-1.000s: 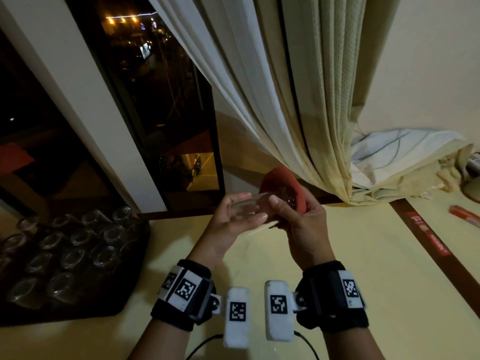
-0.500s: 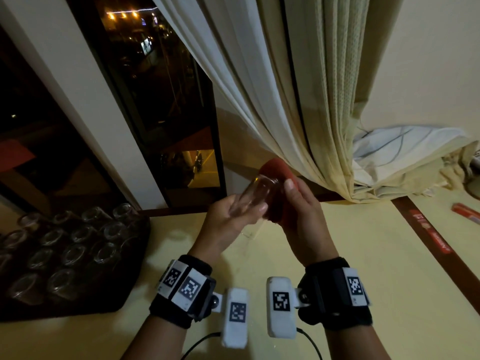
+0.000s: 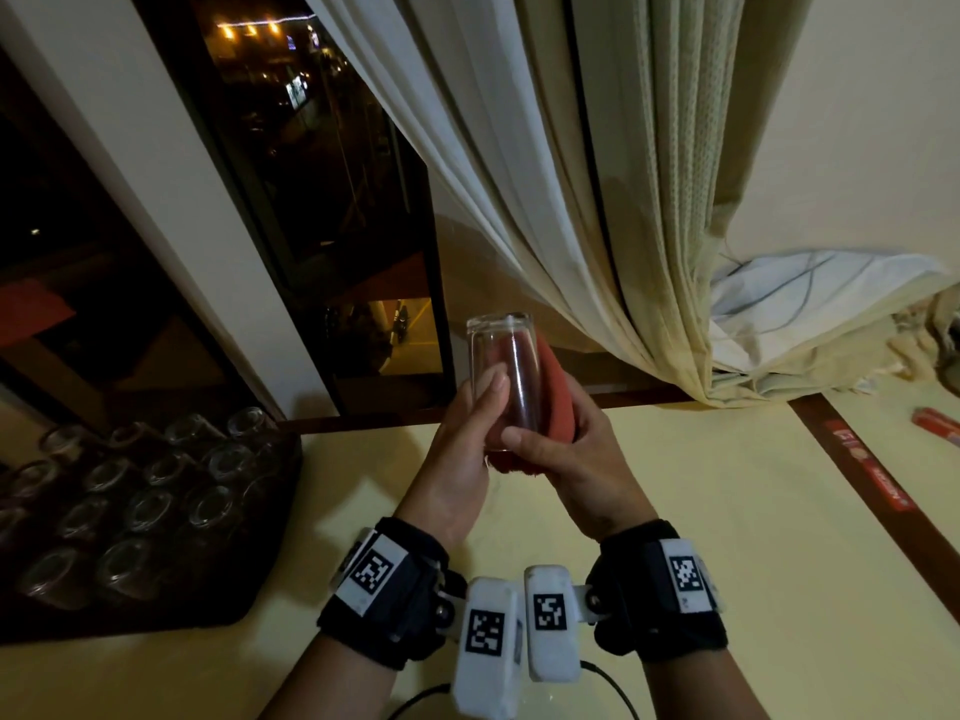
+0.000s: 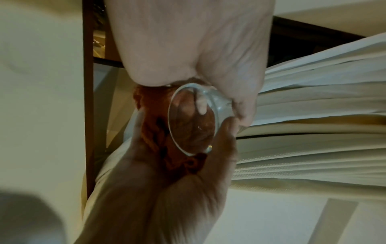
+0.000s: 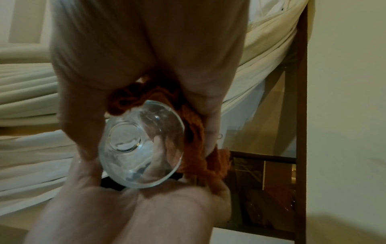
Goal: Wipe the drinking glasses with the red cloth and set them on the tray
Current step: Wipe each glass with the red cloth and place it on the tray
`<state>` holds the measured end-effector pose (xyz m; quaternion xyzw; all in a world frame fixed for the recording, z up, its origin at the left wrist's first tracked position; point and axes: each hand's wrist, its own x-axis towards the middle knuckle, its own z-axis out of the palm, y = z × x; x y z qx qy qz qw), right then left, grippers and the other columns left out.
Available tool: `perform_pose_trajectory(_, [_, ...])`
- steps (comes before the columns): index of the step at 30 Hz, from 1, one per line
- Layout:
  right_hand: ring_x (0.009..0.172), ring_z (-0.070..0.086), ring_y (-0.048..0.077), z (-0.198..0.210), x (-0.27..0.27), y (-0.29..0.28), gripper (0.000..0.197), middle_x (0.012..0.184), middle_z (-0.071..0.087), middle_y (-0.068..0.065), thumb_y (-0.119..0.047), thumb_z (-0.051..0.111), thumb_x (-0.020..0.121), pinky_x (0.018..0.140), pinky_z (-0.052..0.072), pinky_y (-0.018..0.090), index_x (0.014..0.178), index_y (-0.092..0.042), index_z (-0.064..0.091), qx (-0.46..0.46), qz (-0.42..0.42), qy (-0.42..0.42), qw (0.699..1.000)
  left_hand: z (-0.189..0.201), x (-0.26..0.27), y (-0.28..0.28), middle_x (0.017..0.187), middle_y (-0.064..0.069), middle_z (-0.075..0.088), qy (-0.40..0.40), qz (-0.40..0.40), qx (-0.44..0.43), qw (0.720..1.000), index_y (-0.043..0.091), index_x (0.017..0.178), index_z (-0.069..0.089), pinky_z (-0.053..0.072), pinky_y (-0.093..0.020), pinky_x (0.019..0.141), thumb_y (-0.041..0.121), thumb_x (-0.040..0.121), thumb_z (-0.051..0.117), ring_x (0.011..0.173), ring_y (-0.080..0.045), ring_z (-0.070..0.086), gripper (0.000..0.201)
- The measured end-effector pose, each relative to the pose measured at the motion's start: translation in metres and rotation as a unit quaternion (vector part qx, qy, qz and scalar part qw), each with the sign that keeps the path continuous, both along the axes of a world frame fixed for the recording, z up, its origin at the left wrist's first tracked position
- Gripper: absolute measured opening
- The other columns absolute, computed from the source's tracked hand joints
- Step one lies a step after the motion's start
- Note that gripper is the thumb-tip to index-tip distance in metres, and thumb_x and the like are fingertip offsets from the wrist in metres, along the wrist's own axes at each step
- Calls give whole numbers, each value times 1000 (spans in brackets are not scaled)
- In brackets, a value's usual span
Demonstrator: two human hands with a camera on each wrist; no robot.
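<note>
Over the yellow table, both hands hold a clear drinking glass [image 3: 501, 376] upright with its thick base up and its mouth toward my wrists. My left hand [image 3: 480, 407] grips its left side, thumb on the front. My right hand [image 3: 550, 449] presses the red cloth [image 3: 556, 402] against the glass's far right side, thumb across the lower front. The left wrist view shows the glass rim [image 4: 192, 118] and the cloth [image 4: 154, 132]. The right wrist view looks into the glass [image 5: 142, 145], with cloth [image 5: 194, 132] bunched beside it. A dark tray [image 3: 249, 605] at the left holds several glasses [image 3: 208, 506].
A dark window [image 3: 322, 226] and cream curtains [image 3: 597, 226] stand just behind the hands. Bunched fabric [image 3: 810, 314] lies at the back right. A brown strip [image 3: 872, 485] crosses the table on the right, with a red object [image 3: 935, 426] beyond it.
The glass has swung from lying sideways to standing base up. The red cloth, earlier over its far end, now lies along its right side. Both hands stay on it.
</note>
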<state>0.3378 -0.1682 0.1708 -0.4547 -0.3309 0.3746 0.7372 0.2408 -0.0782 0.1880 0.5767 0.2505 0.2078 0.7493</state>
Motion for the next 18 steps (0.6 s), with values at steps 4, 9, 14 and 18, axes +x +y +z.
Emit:
perform_pose_trajectory(4, [88,66,31,0,6,-4,77,108,68,21,-14,82,68,66,58,37,140,-15,56,7,7,-3,1000,5,-7,17,126,2,67,-21,15,2,1000,38,130,56,53,-42,96,40,72,75,121,-21,62,61])
perform_pose_trajectory(9, [73,55,39,-1,10,-8,83,105,58,40,-7,79,67,58,50,37,145,-14,52,-1,93,4,996,8,-23,53,134,-5,63,-36,-89,53,994,41,141,47,55,-34,91,16,57,87,121,-22,64,97])
perform_pose_trajectory(14, [74,51,41,-7,4,-2,76,112,59,41,-4,78,66,59,46,37,139,-10,58,-12,86,12,996,10,-33,67,114,-2,72,-1,-108,85,990,24,123,58,58,-34,81,15,51,89,105,-26,71,79])
perform_pose_trajectory(18, [84,68,40,-5,3,2,66,113,69,27,-8,82,65,59,56,38,129,-10,66,-35,22,57,997,3,-33,68,105,-6,76,-15,-42,73,996,18,113,55,59,-32,73,19,38,98,97,-23,74,87])
